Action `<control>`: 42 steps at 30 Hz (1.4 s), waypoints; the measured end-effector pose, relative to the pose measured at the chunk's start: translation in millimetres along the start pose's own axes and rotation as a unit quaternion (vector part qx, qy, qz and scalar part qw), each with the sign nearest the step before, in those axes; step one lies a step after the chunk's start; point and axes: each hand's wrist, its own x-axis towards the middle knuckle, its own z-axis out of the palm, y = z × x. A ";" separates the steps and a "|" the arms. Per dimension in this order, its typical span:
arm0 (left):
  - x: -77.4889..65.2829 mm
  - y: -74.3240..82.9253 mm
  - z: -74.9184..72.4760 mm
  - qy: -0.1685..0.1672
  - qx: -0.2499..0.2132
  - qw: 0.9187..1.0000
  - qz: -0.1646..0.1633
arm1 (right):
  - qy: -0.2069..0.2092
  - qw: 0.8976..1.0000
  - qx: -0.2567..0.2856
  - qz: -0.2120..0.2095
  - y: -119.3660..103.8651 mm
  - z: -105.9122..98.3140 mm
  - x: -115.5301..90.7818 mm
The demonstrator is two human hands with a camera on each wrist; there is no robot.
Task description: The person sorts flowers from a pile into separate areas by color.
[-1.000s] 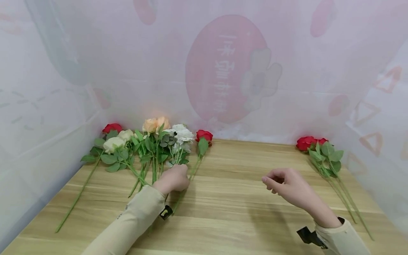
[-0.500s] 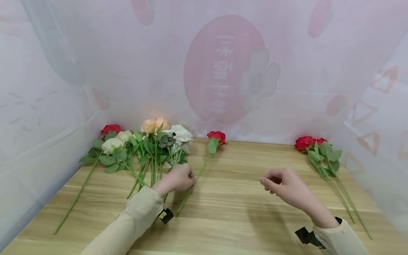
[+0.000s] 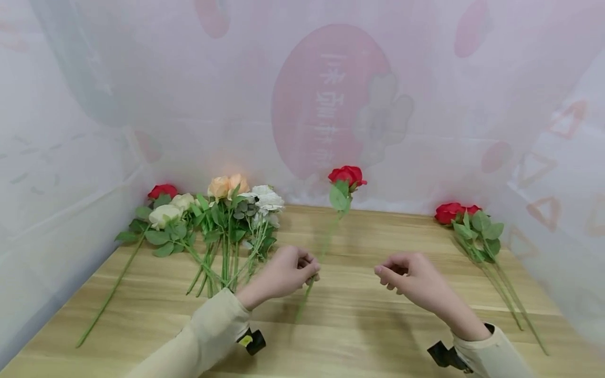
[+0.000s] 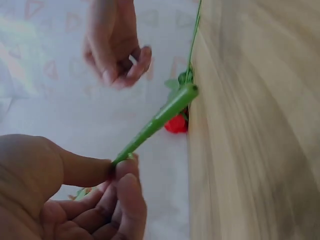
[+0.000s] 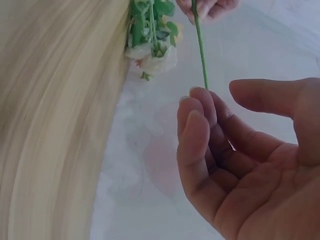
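Between thumb and forefinger my left hand (image 3: 283, 274) pinches the green stem of a red rose (image 3: 348, 175), raised off the wooden table and leaning to the right. In the left wrist view the cut end of its stem (image 4: 155, 125) juts out past the fingertips. My right hand (image 3: 420, 281) hovers to the right of the rose, fingers loosely curved and thumb apart, holding nothing. The right wrist view shows the stem (image 5: 201, 50) passing behind the right fingertips, with the bloom hidden there.
Left of the rose lie white flowers (image 3: 267, 199), peach roses (image 3: 228, 186), cream roses (image 3: 165, 215) and one red rose (image 3: 162, 191), their stems crossing. Red roses (image 3: 455, 212) lie together at the right. Printed cloth (image 3: 227, 105) encloses the wooden table (image 3: 368, 336).
My left hand has drawn the red rose rightward from beside the white flowers and lifted it. The right hand has shifted slightly left.
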 end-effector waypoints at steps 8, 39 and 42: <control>-13.0 22.2 20.2 0.038 -0.050 0.997 0.044 | 0.012 0.995 0.102 0.012 -20.8 17.9 4.8; -21.9 30.7 41.4 0.023 -0.016 0.991 0.134 | 0.061 0.987 0.137 -0.062 -40.2 35.7 11.8; -22.5 30.8 41.6 0.022 -0.013 0.991 0.132 | 0.056 0.987 0.136 -0.064 -40.8 36.1 10.8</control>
